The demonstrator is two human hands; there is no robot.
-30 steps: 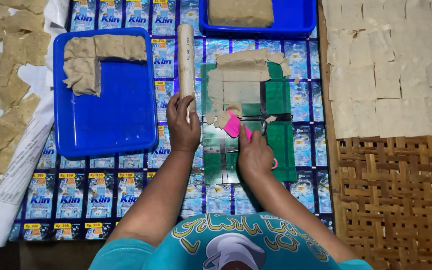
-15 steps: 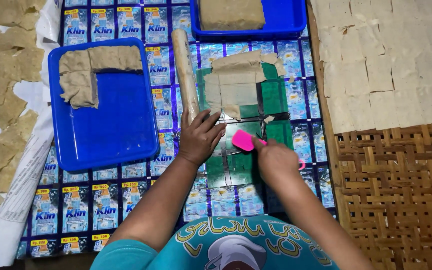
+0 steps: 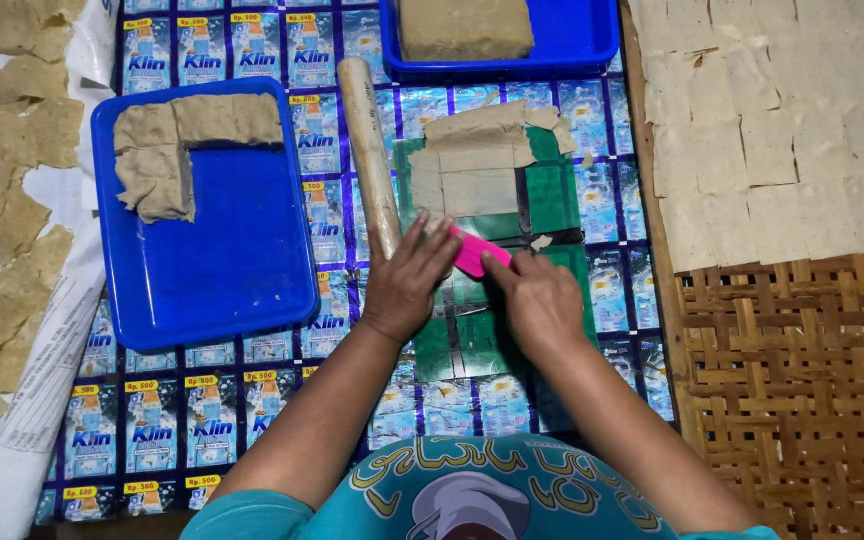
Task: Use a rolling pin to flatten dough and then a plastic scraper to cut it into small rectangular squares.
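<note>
My right hand grips a pink scraper, its blade lying low on a green cutting board. My left hand rests fingers-together on the board beside the scraper, touching the lower end of a wooden rolling pin. Thin beige dough squares cover the board's upper part, cut into pieces. The lower board is bare green.
A blue tray at left holds a partial slab of dough. Another blue tray at top holds a dough block. Cut squares lie on a woven mat at right and dried pieces at left.
Both hands have slid down and toward each other on the board. The scraper moved left, close to my left hand, which now lies by the rolling pin's end.
</note>
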